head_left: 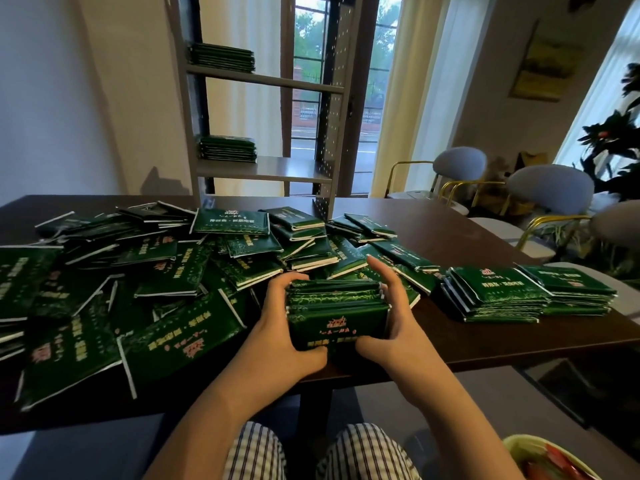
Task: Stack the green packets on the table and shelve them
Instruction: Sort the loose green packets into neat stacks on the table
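Left hand [285, 336], right hand [393, 325] clamp packet stack [337, 318] | loose heap [138, 271] behind, seemingly touching | shelf [270, 173] beyond

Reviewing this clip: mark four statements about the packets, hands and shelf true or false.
1. The left hand and right hand grip one bundle of packets together. True.
2. The shelf unit holds no packets. False: an upper stack and a lower stack sit on it.
3. Neat stacks lie on the table right of the hands. True.
4. The loose pile lies right of the hands. False: it spreads to their left and behind.
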A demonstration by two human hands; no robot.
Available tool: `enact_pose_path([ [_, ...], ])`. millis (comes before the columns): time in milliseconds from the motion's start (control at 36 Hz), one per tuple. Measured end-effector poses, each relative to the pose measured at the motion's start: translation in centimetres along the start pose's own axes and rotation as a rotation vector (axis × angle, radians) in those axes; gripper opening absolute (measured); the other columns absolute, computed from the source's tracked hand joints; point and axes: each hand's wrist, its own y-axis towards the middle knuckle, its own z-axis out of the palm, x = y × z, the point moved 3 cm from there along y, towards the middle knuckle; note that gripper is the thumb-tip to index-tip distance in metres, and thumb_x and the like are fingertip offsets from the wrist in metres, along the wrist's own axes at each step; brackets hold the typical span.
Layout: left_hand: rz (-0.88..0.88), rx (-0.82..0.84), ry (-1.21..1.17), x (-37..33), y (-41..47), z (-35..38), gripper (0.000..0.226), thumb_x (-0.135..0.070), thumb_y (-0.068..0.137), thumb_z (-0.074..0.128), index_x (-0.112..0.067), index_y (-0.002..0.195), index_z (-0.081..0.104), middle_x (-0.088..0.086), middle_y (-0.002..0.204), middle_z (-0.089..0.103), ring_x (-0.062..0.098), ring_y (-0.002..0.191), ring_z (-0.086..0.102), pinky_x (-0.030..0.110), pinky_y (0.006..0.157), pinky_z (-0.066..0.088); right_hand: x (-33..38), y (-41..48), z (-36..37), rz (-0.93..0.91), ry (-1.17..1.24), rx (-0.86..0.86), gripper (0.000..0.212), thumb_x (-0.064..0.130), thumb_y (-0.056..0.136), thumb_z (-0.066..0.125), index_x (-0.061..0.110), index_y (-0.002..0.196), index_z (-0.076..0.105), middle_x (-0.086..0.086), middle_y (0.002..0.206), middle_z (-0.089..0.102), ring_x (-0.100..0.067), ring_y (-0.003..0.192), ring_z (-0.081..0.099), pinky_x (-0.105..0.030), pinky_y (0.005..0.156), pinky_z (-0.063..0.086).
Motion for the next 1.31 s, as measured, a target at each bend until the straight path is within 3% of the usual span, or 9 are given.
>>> enact_pose_path([
  [278,-0.002,-0.026,-0.101,-0.1,0.0,-0.4,0.097,0.003,0.081,0.073,-0.061,0.136,0.026,-0.031,0.139,0.038,-0.008,0.12,0.052,0.034,0.1,0.053,-0.4,0.0,-0.4,-0.028,0.033,-0.037,0.096,-0.027,0.079,0.051,0.048,0.137,0.042,0.022,0.112,0.064,-0.024,0.09,0.069,-0.038,0.068,0.054],
  [500,0.014,-0.022,0.032,0.0,-0.2,0.3,0.091,-0.003,0.083,0.071,-0.063,0.138,0.028,-0.02,0.148,0.031,0.011,0.131,0.047,0.035,0.1,0.053,-1.0,0.0,0.3,-0.034,-0.069,-0.07,0.069,-0.004,0.074,0.057,0.035,0.131,0.05,-0.01,0.134,0.049,-0.028,0.117,0.059,-0.05,0.09,0.056],
  [611,-0.036,0.001,0.034,0.4,0.0,0.3,0.084,-0.009,0.088,0.068,-0.063,0.137,0.026,-0.009,0.143,0.044,0.017,0.098,0.06,0.016,0.072,0.053,-1.1,0.0,0.2,-0.048,-0.096,-0.101,0.069,-0.004,0.075,0.054,0.036,0.131,0.05,-0.005,0.129,0.054,-0.028,0.114,0.06,-0.056,0.091,0.053],
  [667,-0.07,-0.009,0.019,0.4,0.0,0.3,0.083,-0.01,0.091,0.065,-0.062,0.14,0.022,-0.009,0.147,0.039,0.035,0.114,0.059,0.013,0.065,0.05,-1.2,0.0,0.2,-0.038,-0.068,-0.104,0.07,-0.013,0.082,0.05,0.038,0.131,0.048,0.003,0.124,0.06,-0.027,0.109,0.062,-0.053,0.089,0.055],
  [806,-0.041,-0.08,-0.1,-0.1,-0.3,-0.1,0.09,-0.004,0.089,0.07,-0.057,0.144,0.022,-0.025,0.137,0.039,-0.029,0.109,0.045,0.014,0.085,0.051,-1.1,0.0,0.1,-0.013,0.002,-0.154,0.075,-0.015,0.089,0.045,0.043,0.137,0.04,0.017,0.11,0.067,-0.015,0.099,0.067,-0.035,0.08,0.059],
  [861,-0.066,-0.125,-0.182,0.2,-0.3,-0.4,0.09,-0.002,0.084,0.074,-0.055,0.142,0.031,-0.017,0.14,0.048,-0.008,0.115,0.057,0.027,0.094,0.054,-1.2,0.1,0.1,-0.012,0.019,-0.19,0.071,-0.007,0.087,0.053,0.044,0.135,0.04,0.014,0.108,0.067,-0.017,0.1,0.068,-0.035,0.08,0.059],
  [1000,-0.116,-0.184,-0.279,-0.2,0.1,-0.2,0.056,-0.009,0.084,0.075,-0.03,0.13,0.052,-0.008,0.119,0.069,0.0,0.099,0.069,0.013,0.07,0.054,-0.9,-0.3,-0.7,-0.025,0.119,-0.348,0.062,0.004,0.083,0.068,0.033,0.133,0.047,-0.002,0.119,0.067,-0.021,0.105,0.069,-0.041,0.087,0.059],
  [1139,-0.23,-0.073,-0.403,-0.8,0.7,2.7,0.037,-0.023,0.085,0.076,-0.03,0.118,0.063,-0.006,0.11,0.075,0.016,0.105,0.071,0.041,0.096,0.053,-0.2,-2.0,-3.0,-0.016,0.184,-0.54,0.037,-0.003,0.09,0.062,0.016,0.12,0.052,-0.009,0.121,0.065,-0.026,0.105,0.068,-0.047,0.09,0.057],
  [1306,-0.298,-0.02,-0.375,-2.3,1.3,7.3,0.033,-0.042,0.075,0.073,-0.033,0.107,0.068,-0.006,0.106,0.075,0.016,0.103,0.07,0.045,0.101,0.051,0.8,-4.8,-6.9,0.003,0.08,-0.677,0.024,0.007,0.091,0.063,0.018,0.109,0.054,-0.01,0.106,0.067,-0.007,0.074,0.067,-0.022,0.058,0.053],
])
